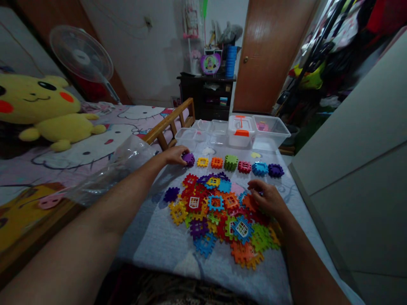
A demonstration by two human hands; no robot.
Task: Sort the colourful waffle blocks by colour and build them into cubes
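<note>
Left fingers [181, 151] grip a notched purple tile [189, 159] — right fingers [254, 184] touch the heap [203, 220].

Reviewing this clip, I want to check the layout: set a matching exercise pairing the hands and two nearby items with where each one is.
Things:
1. Left hand
2. Right hand
3. Clear plastic bag
4. Orange-latched box

Places:
A. Beside the left forearm
B. At the far end, next to a clear box
C. On a purple piece
D. At the heap of coloured pieces

Pairs: 1-C, 2-D, 3-A, 4-B
</note>
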